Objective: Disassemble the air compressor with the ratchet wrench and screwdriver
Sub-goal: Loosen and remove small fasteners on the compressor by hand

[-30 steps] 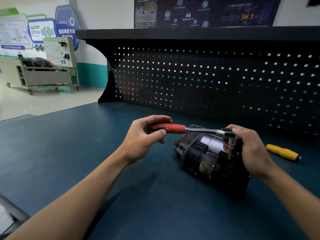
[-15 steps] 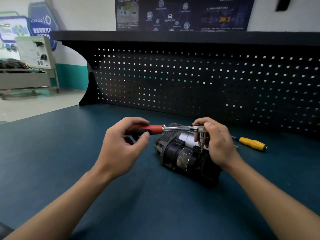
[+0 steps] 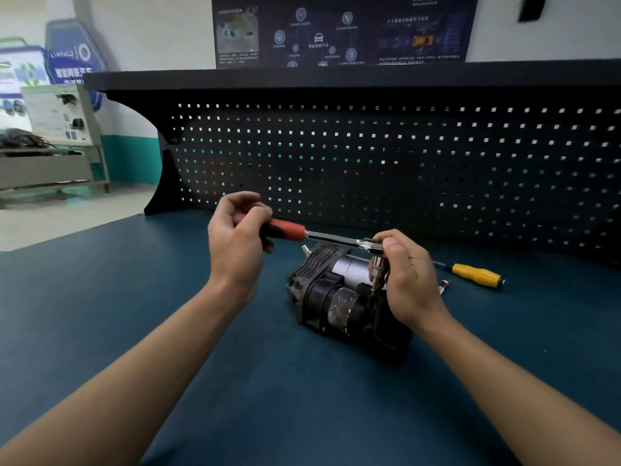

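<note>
**Ratchet on the compressor, early in the strip-down**

Nearest: two bare forearms reaching in from the bottom corners over the blue bench top [image 3: 134, 331]. Mid-bench, a little right of centre: the air compressor [image 3: 336, 297], black, lying on its side flat on the bench. Right hand [image 3: 408, 280] at its far right end, fingers curled round the ratchet head and the upright socket extension [image 3: 377, 274], apparently steadying it on a fastener on top of the housing. Left hand [image 3: 235, 243] higher and to the left, fingers and thumb wrapped round the red grip of the ratchet wrench [image 3: 336, 237], shaft running roughly level from one hand to the other.

Just right of the right hand, a small silvery piece [image 3: 444, 285] on the bench, perhaps a bolt already out, too small to tell. Just beyond it, the yellow-handled screwdriver [image 3: 477, 275], lying untouched, apart from the compressor. Farther back, the black pegboard [image 3: 403, 169]. Above it, a dark poster [image 3: 336, 28]. Far left, a grey trolley [image 3: 50, 163].

Judged early in the job: housing apparently whole, no covers or large parts set aside, screwdriver work not yet begun, most fasteners probably left.

Hidden: the fastener itself and the socket's seat on it, behind the right hand. Compressor's far right end likewise covered. Whether loosened at all, impossible to say. Left hand's edges blurred.
</note>
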